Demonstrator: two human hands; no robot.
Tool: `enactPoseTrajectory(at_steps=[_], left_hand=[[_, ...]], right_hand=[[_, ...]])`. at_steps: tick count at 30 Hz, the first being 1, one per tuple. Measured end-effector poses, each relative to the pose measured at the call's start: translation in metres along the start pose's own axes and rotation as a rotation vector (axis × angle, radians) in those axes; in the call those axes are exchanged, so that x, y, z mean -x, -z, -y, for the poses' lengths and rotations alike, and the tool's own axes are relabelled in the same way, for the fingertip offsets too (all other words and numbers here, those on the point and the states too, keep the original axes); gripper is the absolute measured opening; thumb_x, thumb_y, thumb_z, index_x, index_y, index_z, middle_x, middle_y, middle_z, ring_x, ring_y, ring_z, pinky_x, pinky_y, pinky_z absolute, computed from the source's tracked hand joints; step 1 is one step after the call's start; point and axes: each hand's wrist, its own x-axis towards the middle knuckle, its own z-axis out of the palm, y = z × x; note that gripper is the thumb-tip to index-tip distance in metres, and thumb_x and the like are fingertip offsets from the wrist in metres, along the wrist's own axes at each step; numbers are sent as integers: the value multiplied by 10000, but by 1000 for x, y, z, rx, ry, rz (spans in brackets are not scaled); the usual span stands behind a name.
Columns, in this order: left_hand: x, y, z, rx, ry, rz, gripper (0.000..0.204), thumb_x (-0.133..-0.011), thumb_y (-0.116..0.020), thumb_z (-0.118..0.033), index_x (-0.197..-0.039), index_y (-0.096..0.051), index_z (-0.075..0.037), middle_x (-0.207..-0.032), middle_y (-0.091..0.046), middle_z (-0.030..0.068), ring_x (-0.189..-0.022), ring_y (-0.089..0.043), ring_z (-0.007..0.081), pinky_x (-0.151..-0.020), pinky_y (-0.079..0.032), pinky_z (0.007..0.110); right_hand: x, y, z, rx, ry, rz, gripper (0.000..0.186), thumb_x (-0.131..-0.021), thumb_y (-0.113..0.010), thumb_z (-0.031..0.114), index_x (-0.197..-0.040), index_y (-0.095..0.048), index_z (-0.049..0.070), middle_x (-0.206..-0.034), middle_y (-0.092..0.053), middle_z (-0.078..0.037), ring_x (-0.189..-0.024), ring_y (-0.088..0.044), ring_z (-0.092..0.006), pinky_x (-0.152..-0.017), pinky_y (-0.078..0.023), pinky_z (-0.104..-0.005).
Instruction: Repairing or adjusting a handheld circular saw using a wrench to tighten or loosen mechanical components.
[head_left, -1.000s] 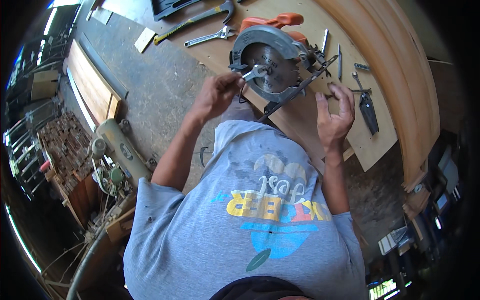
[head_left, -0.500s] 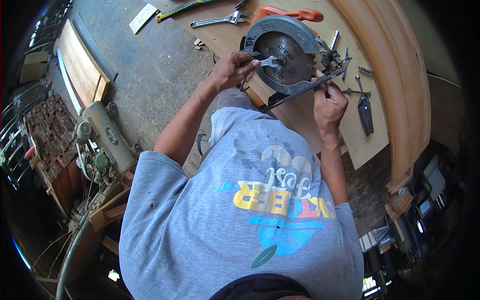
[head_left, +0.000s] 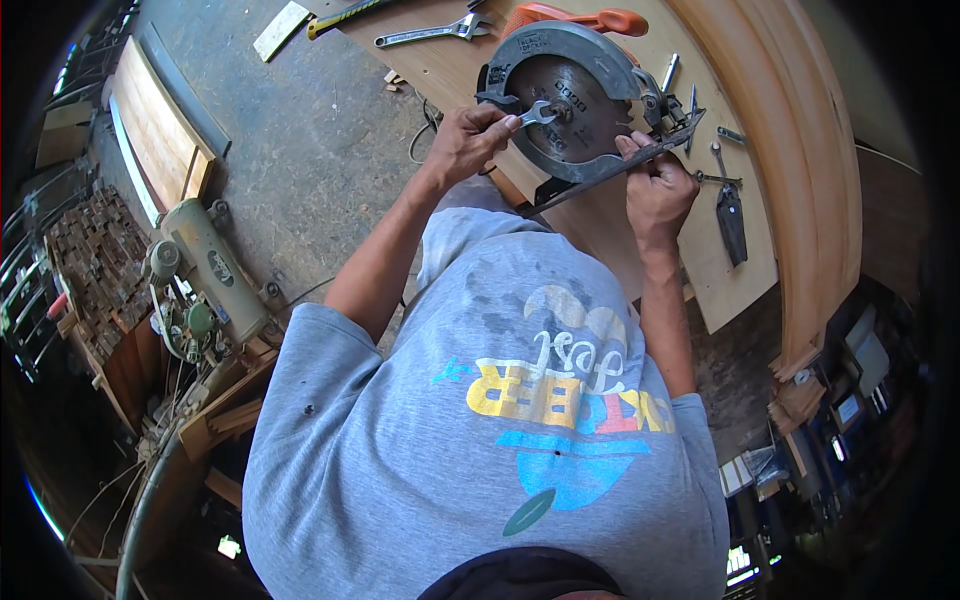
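Note:
A circular saw with an orange handle (head_left: 615, 22) and grey guard (head_left: 535, 45) lies on its side on a wooden board (head_left: 735, 300). My left hand (head_left: 465, 150) is closed on a silver wrench (head_left: 532, 116), whose open end is at the centre of the toothed blade (head_left: 590, 90). My right hand (head_left: 660, 200) has its fingers curled at the saw's dark base plate (head_left: 570, 192), below the blade, gripping its edge; the fingertips are partly hidden.
An adjustable wrench (head_left: 425, 33), a hammer (head_left: 340, 17), small spanners (head_left: 717, 162) and a dark blade-shaped part (head_left: 732, 228) lie around the saw. Curved wood (head_left: 825, 220) runs along the right. Planks (head_left: 150, 110), a compressor tank (head_left: 220, 270) and stacked offcuts (head_left: 95, 250) are at left.
My right hand has moved up and closed at the base plate. The saw and my left hand with the wrench sit higher and further right in view.

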Motion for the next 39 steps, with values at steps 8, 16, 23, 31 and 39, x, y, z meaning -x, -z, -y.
enactPoseTrajectory(at_steps=[8,16,23,31,39], left_hand=[[-7,4,-3,-47,-5,52,243,-962,-676,-250,-826,-729,-55,-653,-607,-2,-560,-477,68,-521,-387,206],[-10,4,4,-27,-5,72,252,-957,-683,-254,-819,-728,-48,-632,-588,-3,-555,-483,78,-526,-404,218],[-1,-4,-5,107,28,66,177,-971,-655,-187,-924,-703,-24,-742,-647,37,-586,-552,98,-553,-454,223],[7,-14,-38,630,21,-158,141,-971,-616,-75,-1065,-620,29,-936,-698,144,-666,-650,144,-622,-561,245],[-1,-13,-17,1044,204,-255,147,-961,-613,-52,-1062,-601,54,-935,-698,177,-768,-713,216,-731,-622,281]], right_hand=[[0,-4,-7,7,64,-48,130,-819,-768,56,-927,-755,-17,-783,-752,-70,-553,-583,-150,-544,-486,-285],[0,-3,-1,26,21,-11,160,-855,-758,74,-981,-751,-25,-861,-765,-62,-667,-641,-118,-642,-518,-253],[0,-4,-3,27,48,-21,158,-862,-753,82,-984,-751,-19,-850,-763,-57,-664,-637,-117,-637,-515,-253],[2,-3,-6,35,-4,16,154,-868,-753,93,-988,-754,-2,-852,-760,-47,-670,-628,-116,-641,-513,-254],[1,-4,-5,-7,14,-5,134,-854,-749,76,-966,-750,3,-831,-757,-53,-637,-623,-137,-617,-513,-272]])
